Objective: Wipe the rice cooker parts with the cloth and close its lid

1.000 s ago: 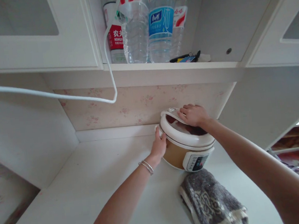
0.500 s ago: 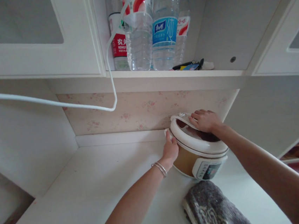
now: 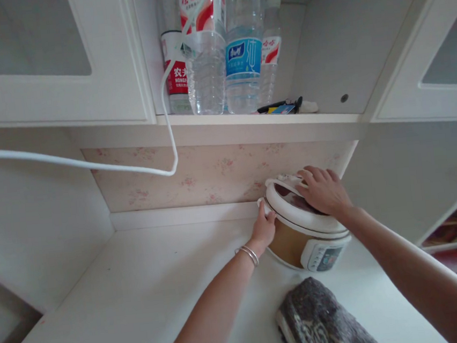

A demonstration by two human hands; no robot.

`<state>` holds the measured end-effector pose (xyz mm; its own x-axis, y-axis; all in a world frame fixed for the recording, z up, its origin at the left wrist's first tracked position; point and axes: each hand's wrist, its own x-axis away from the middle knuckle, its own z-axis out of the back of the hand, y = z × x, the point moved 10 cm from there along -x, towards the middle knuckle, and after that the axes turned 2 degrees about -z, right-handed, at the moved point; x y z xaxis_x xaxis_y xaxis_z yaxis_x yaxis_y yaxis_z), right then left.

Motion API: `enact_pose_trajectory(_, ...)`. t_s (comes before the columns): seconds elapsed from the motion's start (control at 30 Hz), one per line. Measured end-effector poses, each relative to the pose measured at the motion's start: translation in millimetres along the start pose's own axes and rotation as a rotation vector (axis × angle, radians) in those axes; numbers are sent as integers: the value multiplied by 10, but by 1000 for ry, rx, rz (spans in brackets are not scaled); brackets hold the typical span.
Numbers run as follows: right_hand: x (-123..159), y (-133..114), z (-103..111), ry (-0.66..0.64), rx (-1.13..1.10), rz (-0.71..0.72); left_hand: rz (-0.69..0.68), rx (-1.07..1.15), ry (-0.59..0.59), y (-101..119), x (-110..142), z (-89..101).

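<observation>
Rice cooker sits at back right of the tabletop, close to the floral wall, lid shut, control panel facing front. Right hand lies flat w/ fingers spread on the lid; left hand cups the cooker's left side. Looks like it's set in its corner; hands not off yet. Folded towel lies just in front; water bottles on shelf above.

A white countertop bears a rice cooker by the wall; a grey towel lies nearer.
</observation>
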<state>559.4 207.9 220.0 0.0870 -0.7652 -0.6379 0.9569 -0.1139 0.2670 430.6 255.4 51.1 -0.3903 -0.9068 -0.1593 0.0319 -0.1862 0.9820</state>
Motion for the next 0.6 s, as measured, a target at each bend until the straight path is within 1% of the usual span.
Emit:
enact_pose_trajectory(0.03, 148, -93, 117, 37, -46, -15, 6, 3, -11, 3, 35, 13)
enact_pose_trajectory(0.07, 341, -220, 204, 43, -116, -15, 25, 21, -24, -14, 92, 19)
enact_pose_trajectory(0.13, 855, -543, 263, -43, -332, 2, 111, 118, -58, -126, 288, 19)
enact_pose_trajectory(0.17, 1171, -703, 221, -135, -451, -15, 173, 189, -76, -219, 433, 22)
enact_pose_trajectory(0.23, 1882, -985, 38, -352, -605, -83, 295, 328, -104, -438, 794, 70)
enact_pose_trajectory(0.3, 2558, -1145, -146, -482, -664, -139, 354, 383, -115, -647, 1183, 228)
enact_pose_trajectory(0.37, 3080, -1114, -334, -535, -675, -191, 364, 346, -103, -844, 1534, 499)
enact_pose_trajectory(0.43, 3390, -941, -482, -517, -681, -187, 378, 300, -58, -1038, 1829, 828)
enact_pose_trajectory(0.47, 3476, -785, -542, -485, -667, -198, 381, 289, -27, -1120, 1951, 993)
enact_pose_trajectory(0.53, 3566, -372, -658, -426, -594, -284, 384, 308, 32, -1245, 2148, 1270)
enact_pose_trajectory(0.6, 3583, -33, -759, -417, -531, -354, 391, 364, 61, -1325, 2291, 1436)
